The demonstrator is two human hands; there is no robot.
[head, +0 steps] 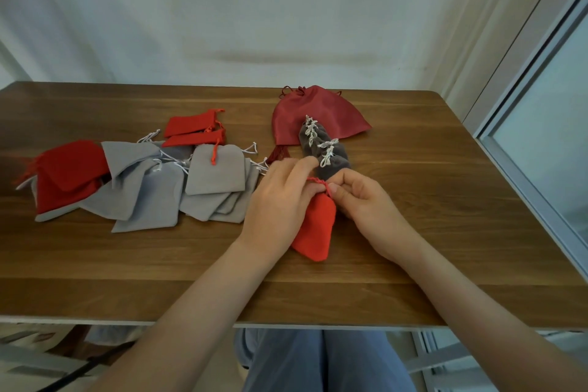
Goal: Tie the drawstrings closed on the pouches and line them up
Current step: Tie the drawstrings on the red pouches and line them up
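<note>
A small red pouch [316, 229] lies on the wooden table [413, 200] between my hands, its gathered neck pointing away from me. My left hand [280, 200] and my right hand [362, 200] both pinch its red drawstring [319, 183] at the neck. Just beyond, several dark grey pouches [324, 149] with tied white strings lie in an overlapping row. A loose pile of flat grey pouches [178, 181] and red pouches [68, 172] spreads to the left, with two more red pouches [194, 130] behind it.
A large dark red satin drawstring bag [315, 111] lies at the back, partly under the grey row. The table's front edge runs close to my lap. A window frame [541, 124] stands to the right.
</note>
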